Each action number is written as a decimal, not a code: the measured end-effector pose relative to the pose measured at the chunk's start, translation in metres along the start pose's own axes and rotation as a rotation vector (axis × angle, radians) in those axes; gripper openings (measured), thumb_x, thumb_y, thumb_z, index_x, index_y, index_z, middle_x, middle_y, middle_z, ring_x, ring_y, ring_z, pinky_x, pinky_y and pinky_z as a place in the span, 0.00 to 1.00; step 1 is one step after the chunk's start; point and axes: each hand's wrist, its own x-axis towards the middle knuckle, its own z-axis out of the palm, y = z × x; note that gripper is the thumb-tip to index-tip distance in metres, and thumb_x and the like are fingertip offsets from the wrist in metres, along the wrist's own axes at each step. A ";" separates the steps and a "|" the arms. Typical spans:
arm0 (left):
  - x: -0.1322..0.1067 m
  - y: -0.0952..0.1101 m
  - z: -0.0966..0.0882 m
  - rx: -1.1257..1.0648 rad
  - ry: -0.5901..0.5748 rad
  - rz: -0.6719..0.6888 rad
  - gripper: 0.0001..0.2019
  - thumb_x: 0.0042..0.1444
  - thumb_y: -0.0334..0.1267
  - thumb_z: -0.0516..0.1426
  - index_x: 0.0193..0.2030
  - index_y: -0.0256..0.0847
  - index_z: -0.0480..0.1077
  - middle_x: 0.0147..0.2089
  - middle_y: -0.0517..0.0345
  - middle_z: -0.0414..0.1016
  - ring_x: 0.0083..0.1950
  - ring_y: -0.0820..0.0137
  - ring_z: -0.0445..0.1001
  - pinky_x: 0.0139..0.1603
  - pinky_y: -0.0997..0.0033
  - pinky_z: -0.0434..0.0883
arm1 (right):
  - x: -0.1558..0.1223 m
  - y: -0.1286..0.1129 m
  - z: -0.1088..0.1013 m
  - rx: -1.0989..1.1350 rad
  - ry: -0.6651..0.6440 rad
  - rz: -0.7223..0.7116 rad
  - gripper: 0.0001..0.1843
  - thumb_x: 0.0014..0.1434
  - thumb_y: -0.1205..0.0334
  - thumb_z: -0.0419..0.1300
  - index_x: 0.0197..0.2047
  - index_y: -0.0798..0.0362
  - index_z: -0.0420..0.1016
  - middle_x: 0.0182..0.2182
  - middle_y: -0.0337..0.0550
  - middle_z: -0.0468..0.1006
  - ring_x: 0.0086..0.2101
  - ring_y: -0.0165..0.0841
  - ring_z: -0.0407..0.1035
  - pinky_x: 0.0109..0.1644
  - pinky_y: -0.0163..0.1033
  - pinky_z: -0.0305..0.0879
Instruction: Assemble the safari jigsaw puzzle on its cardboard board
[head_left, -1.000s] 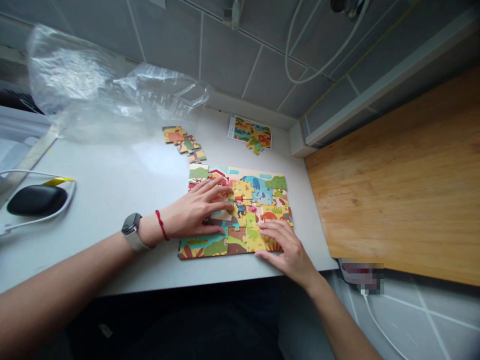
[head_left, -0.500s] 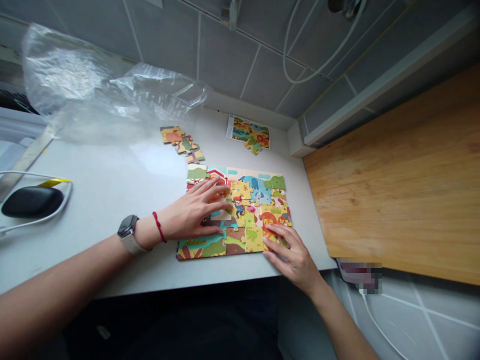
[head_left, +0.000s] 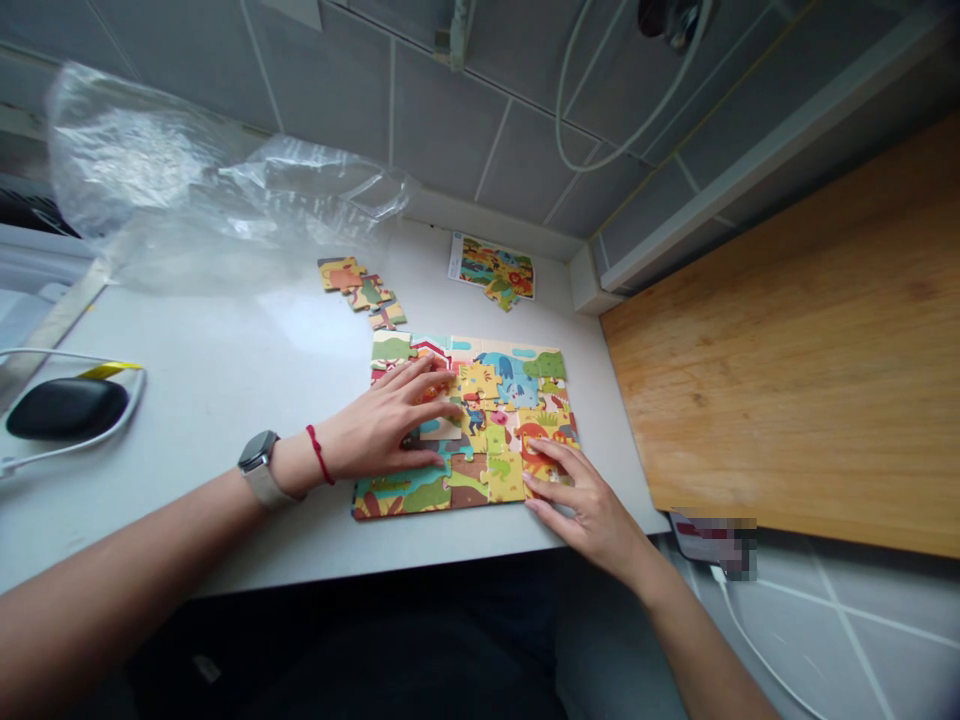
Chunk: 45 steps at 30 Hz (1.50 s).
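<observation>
A colourful animal jigsaw puzzle (head_left: pixel 469 478) lies on the white table near its front edge, with many pieces fitted in its board. My left hand (head_left: pixel 401 415) rests spread over the puzzle's left half, hiding pieces under the palm. Over the lower right corner, my right hand (head_left: pixel 592 505) has its fingers stretched onto the lion pieces (head_left: pixel 536 450). Neither hand grips anything that I can see. Behind the puzzle, several loose puzzle pieces (head_left: pixel 367 292) form a slanting row. One more loose piece (head_left: pixel 502 293) overlaps the small picture card (head_left: pixel 476 258).
Crumpled clear plastic bags (head_left: pixel 225 190) lie at the back left. A black oval object (head_left: pixel 67 407) with a white cable is at the far left. To the right stands a wooden board (head_left: pixel 787 370); a phone-like device (head_left: pixel 709 540) on a cable sits below it. Grey tiles line the wall.
The view has shifted slightly. Both hands stay in nearly the same places on the puzzle, and the loose pieces have not moved on the table.
</observation>
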 end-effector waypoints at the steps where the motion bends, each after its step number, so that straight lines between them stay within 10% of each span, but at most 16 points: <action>1: 0.000 0.000 0.000 0.000 -0.003 0.000 0.26 0.62 0.54 0.66 0.65 0.51 0.72 0.77 0.46 0.59 0.80 0.38 0.49 0.75 0.26 0.56 | 0.000 -0.002 0.000 -0.009 0.000 0.007 0.12 0.70 0.60 0.64 0.53 0.47 0.86 0.66 0.57 0.74 0.63 0.50 0.72 0.64 0.60 0.75; 19: -0.001 -0.002 0.000 0.032 0.022 0.013 0.32 0.63 0.53 0.65 0.71 0.49 0.67 0.78 0.43 0.59 0.80 0.38 0.50 0.75 0.26 0.56 | -0.009 0.006 0.005 -0.106 0.025 -0.080 0.15 0.68 0.61 0.66 0.57 0.47 0.83 0.66 0.56 0.75 0.64 0.50 0.72 0.64 0.60 0.74; 25: 0.006 0.042 0.001 0.106 0.034 0.133 0.23 0.69 0.49 0.61 0.67 0.46 0.71 0.76 0.46 0.63 0.79 0.43 0.55 0.76 0.36 0.61 | -0.012 0.014 0.010 0.039 0.084 -0.029 0.32 0.68 0.59 0.67 0.73 0.45 0.68 0.64 0.52 0.78 0.64 0.46 0.72 0.67 0.57 0.72; 31: 0.021 0.094 0.034 0.191 -0.030 0.141 0.23 0.66 0.45 0.65 0.67 0.50 0.72 0.71 0.46 0.70 0.73 0.44 0.68 0.68 0.41 0.71 | -0.012 0.018 0.015 0.034 0.116 -0.042 0.20 0.69 0.59 0.66 0.63 0.45 0.79 0.62 0.52 0.79 0.62 0.46 0.74 0.63 0.56 0.74; 45: 0.022 0.103 0.053 0.233 -0.005 0.090 0.14 0.72 0.37 0.57 0.61 0.48 0.76 0.69 0.48 0.73 0.69 0.50 0.71 0.68 0.42 0.70 | -0.015 0.031 0.027 0.082 0.233 -0.148 0.13 0.70 0.57 0.65 0.56 0.46 0.82 0.61 0.52 0.80 0.61 0.46 0.74 0.60 0.55 0.74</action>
